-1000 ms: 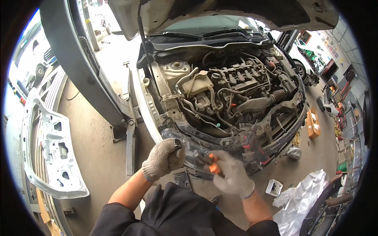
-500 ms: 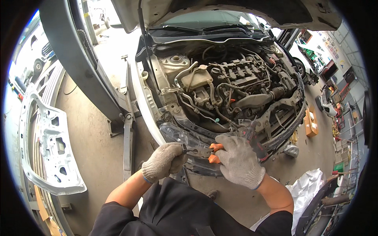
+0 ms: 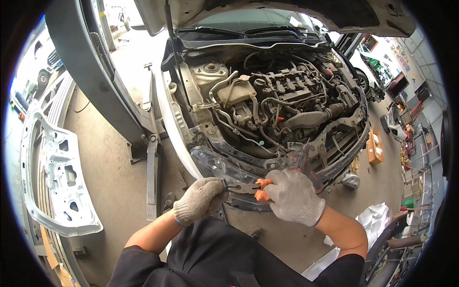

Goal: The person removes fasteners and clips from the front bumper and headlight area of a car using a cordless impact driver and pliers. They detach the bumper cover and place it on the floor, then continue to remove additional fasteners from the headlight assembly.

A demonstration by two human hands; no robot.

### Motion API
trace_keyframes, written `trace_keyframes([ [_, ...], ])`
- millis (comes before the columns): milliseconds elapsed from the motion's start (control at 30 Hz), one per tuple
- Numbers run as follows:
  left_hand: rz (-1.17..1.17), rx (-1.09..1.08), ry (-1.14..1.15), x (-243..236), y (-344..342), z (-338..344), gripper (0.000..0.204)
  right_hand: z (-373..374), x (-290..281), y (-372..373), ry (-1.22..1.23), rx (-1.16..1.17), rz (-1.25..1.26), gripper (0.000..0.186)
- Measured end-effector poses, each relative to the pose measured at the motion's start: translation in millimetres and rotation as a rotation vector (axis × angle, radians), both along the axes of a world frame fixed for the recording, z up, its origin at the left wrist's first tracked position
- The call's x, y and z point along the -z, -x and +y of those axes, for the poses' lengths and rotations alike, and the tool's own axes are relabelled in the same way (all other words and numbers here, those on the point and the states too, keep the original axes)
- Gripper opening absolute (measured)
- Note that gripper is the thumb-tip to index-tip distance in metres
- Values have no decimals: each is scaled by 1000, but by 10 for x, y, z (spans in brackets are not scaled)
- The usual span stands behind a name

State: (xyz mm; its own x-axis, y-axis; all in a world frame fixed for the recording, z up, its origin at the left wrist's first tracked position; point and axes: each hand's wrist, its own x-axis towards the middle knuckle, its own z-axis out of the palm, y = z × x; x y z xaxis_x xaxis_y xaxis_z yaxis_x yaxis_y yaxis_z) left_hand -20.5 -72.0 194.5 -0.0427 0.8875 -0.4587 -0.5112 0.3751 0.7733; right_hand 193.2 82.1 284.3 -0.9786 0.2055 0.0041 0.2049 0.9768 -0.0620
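My right hand (image 3: 295, 197), in a knitted work glove, is closed round the orange handles of a pair of pliers (image 3: 244, 188). The grey jaws point left and meet a small dark piece (image 3: 225, 185) at the fingertips of my gloved left hand (image 3: 198, 200). That hand is closed, and most of what it grips is hidden. Both hands hover over the car's front edge, by the clear headlight (image 3: 215, 162). Just beyond my right hand, a dark and red power tool (image 3: 302, 162) rests on the front frame.
Ahead is the uncovered engine (image 3: 291, 88) under a raised hood (image 3: 287, 12). A grey lift post (image 3: 91, 62) stands to the left, with a white door-like panel (image 3: 64, 177) beyond it. On the right are a cardboard box (image 3: 375, 147), white sheeting (image 3: 373, 220) and shelving.
The pliers' jaws, earlier spread, now look closer together at the dark piece by my left fingers. My right hand has shifted slightly right and down. The whole view has moved a little.
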Motion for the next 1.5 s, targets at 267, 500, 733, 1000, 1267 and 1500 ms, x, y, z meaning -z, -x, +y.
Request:
trace_keyframes([
  [267,1442,-191,-643,104,16,-21,37,-25,61,-106,547,179,-77,27],
  [500,1567,-121,-836,62,161,-5,37,-38,84,-128,855,149,-204,32],
  [733,1567,-119,-959,79,207,-13,39,-21,53,-108,1026,191,-302,34],
  [1000,1545,-78,-997,31,261,10,41,-40,22,-133,1018,187,-234,33],
  [1267,1556,-56,-988,-8,260,20,39,-25,57,-169,948,134,-158,32],
  [1500,1631,0,-927,-72,236,1,38,-32,38,-177,918,105,-145,33],
])
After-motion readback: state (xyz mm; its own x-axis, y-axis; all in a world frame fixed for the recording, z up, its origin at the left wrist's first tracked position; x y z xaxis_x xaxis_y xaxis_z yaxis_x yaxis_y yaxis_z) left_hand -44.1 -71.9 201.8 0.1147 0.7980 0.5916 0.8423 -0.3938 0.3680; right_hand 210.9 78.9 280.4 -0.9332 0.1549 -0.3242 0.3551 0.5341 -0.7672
